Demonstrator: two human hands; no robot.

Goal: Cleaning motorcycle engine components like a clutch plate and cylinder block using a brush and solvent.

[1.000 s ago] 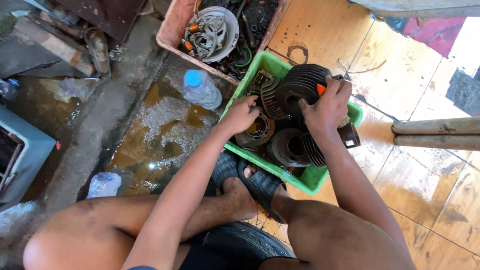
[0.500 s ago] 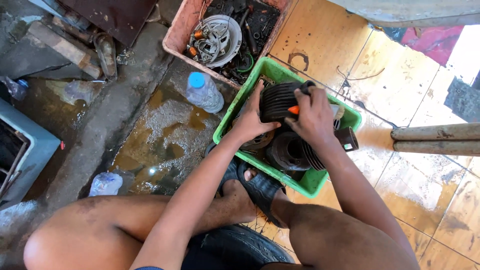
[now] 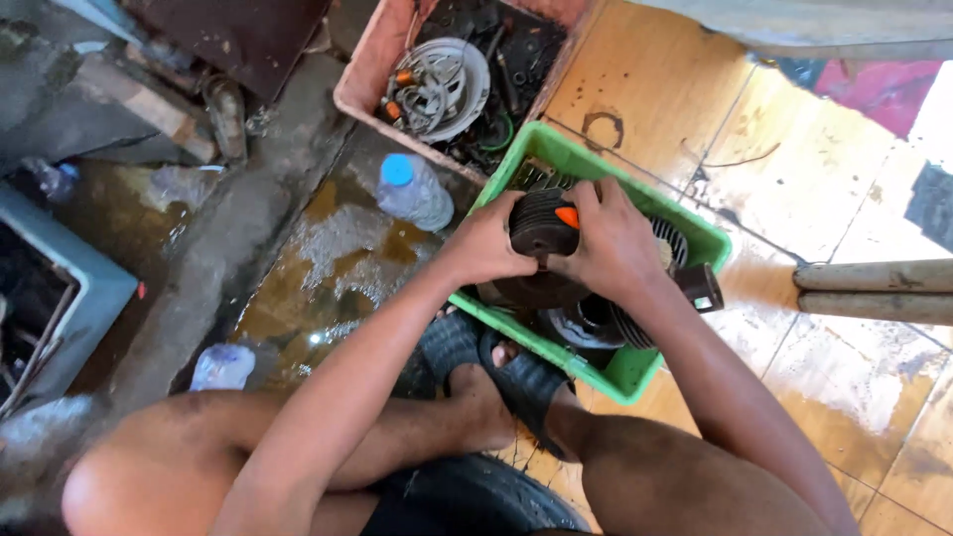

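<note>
Green crate [image 3: 635, 372]: holds dark finned metal cylinders.
Pink crate [image 3: 362, 84], beyond the green crate: tangled wires, round metal part.
Left hand [image 3: 491, 248]: grip closed on finned cylinder [image 3: 541, 223] above the green crate.
Right hand [image 3: 615, 243]: clasps its other side.
Change: cylinder now lifted higher.

1. We see a rough repair workshop at floor level.
2. A green crate [image 3: 635, 372] and a pink tub [image 3: 362, 84] hold greasy finned engine parts, gears and wires.
3. Oily water pools on the concrete floor [image 3: 328, 258] beside worn tiles [image 3: 864, 387].
4. Scrap metal [image 3: 228, 35] lies nearby.
</note>
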